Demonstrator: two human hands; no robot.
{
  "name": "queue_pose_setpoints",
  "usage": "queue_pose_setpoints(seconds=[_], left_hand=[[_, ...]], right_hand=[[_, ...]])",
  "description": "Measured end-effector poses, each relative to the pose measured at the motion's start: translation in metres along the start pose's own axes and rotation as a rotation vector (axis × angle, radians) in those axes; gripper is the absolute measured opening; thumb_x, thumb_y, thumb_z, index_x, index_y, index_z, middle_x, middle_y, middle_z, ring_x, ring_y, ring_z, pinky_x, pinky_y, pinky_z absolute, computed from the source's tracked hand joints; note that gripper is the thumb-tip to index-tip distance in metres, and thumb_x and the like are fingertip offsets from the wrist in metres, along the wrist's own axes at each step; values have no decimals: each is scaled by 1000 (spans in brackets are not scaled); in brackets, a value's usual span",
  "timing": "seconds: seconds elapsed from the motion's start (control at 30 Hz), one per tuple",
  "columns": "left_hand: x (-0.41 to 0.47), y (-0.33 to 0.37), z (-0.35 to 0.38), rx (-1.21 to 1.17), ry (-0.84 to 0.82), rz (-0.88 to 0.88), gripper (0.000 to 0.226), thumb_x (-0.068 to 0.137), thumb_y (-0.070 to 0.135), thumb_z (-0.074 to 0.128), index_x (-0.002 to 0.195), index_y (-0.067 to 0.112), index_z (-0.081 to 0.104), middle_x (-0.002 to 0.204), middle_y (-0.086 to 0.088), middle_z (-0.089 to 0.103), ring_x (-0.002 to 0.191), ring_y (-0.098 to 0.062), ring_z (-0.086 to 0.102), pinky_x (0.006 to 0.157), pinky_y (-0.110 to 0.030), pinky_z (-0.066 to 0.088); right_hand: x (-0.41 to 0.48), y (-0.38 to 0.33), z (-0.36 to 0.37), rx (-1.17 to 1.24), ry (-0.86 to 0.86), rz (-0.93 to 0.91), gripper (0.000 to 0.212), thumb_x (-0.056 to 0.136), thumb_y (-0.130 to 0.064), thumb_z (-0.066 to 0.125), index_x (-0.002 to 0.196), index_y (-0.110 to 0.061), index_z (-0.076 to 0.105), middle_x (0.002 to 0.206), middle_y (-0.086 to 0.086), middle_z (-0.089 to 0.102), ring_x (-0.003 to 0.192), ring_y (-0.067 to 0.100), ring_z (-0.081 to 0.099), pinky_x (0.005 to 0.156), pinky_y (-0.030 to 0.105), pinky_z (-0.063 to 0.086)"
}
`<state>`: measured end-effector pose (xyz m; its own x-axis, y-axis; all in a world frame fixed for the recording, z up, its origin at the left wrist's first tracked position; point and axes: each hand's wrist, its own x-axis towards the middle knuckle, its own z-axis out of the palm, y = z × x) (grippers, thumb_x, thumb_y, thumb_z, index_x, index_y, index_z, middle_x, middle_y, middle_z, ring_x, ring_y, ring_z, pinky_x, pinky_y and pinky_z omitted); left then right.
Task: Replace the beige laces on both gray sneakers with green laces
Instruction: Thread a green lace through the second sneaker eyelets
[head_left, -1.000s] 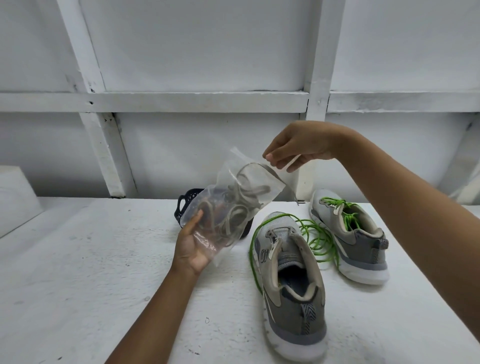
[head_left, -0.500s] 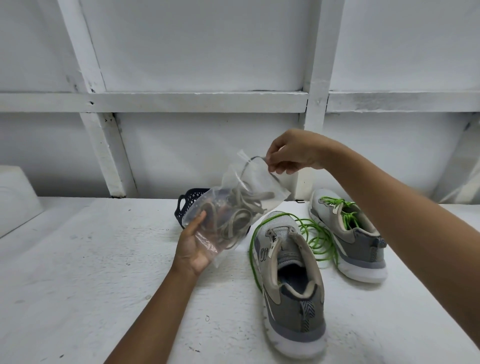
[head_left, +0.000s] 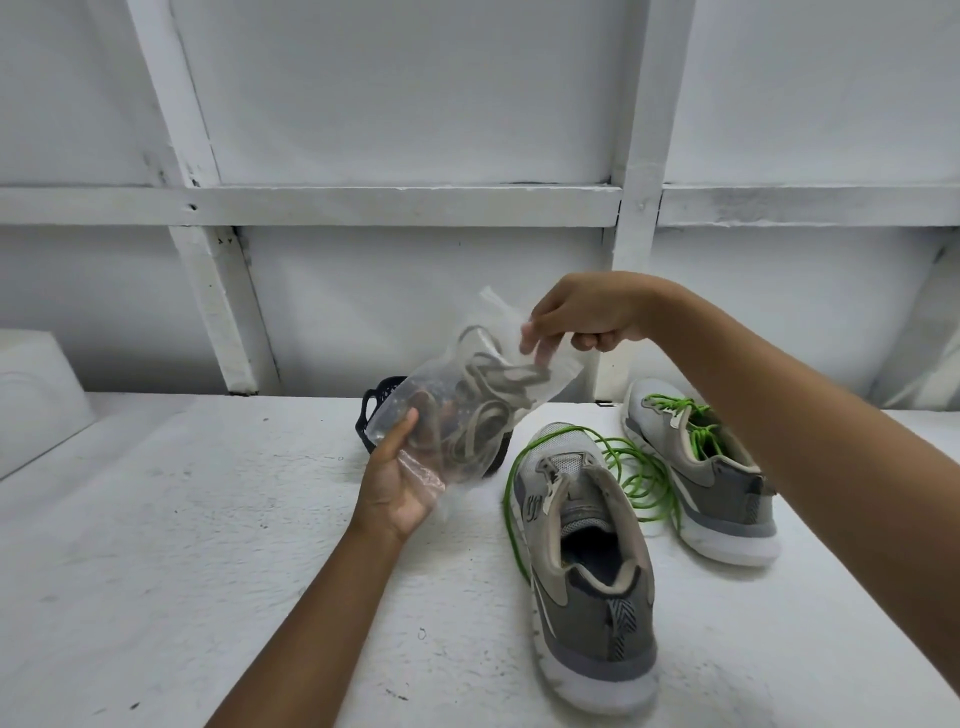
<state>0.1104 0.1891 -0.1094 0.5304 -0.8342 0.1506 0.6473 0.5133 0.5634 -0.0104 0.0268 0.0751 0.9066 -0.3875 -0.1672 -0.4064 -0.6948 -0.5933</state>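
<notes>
— Where are the beige laces (head_left: 480, 415) kept?
— They are bunched inside a clear bag (head_left: 558, 371), held above the desk (head_left: 208, 519). Its lower end is clasped by the left grip (head_left: 395, 488); its mouth is pinched by the right grip (head_left: 582, 317), fingertips (head_left: 540, 349) showing through the plastic.
— And the sneakers?
— Both are stood on the desk, rightward. Green laces (head_left: 649, 483) are threaded in the far sneaker (head_left: 727, 478) and looped around the near sneaker (head_left: 587, 597). A black basket (head_left: 375, 408) is partly hidden behind the bag.
</notes>
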Motion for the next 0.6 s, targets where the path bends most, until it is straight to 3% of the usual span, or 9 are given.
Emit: queue_pose_setpoints(seconds=[0.1,0.17,0.23,0.3,0.4,0.5,0.6], left_hand=[[0,5,14,170,73,38,59,57,25,89,108,11,64,112,-10,65,99,-27,66,71,-39,57],[3,10,22,247,234,120,48,72,15,78,115,11,56,100,-10,66,89,-24,65,64,-36,58],[11,19,26,348,406,212,47,84,6,66,125,13,44,105,-12,62,92,-22,62,74,-36,56],[19,29,34,615,468,287,49,87,10,64,130,15,42,112,-10,58,101,-19,58,92,-35,48],[29,43,66,953,360,388,36,92,21,60,127,16,54,119,2,57,109,-8,52,97,-25,38],[39,50,100,1029,206,384,35,94,29,56,122,11,60,119,4,62,110,-8,57,94,-25,42],[46,47,115,968,155,348,19,94,32,54,99,18,67,99,2,70,92,-13,65,76,-30,48]], right_hand=[[-6,2,-11,-3,69,-15,25,98,-24,48,83,-16,65,76,1,67,42,7,39,38,14,26],[-9,2,-19,-8,143,-24,26,99,-27,45,82,-18,63,75,0,64,49,9,45,45,17,33],[-12,2,-25,-44,212,-51,25,98,-29,46,83,-20,64,74,-2,64,54,11,48,50,19,37],[-15,2,-30,-78,278,-85,22,97,-30,50,84,-21,65,75,-3,65,57,11,50,52,20,40],[-18,-1,-28,-124,339,-159,15,93,-30,56,87,-20,65,73,-5,64,60,9,54,52,21,42],[-21,-6,-18,-188,372,-232,13,93,-29,58,89,-19,65,72,-6,64,61,7,57,50,20,44],[-26,-9,-12,-215,413,-334,12,92,-27,59,91,-17,67,72,-7,63,58,4,56,47,12,42]])
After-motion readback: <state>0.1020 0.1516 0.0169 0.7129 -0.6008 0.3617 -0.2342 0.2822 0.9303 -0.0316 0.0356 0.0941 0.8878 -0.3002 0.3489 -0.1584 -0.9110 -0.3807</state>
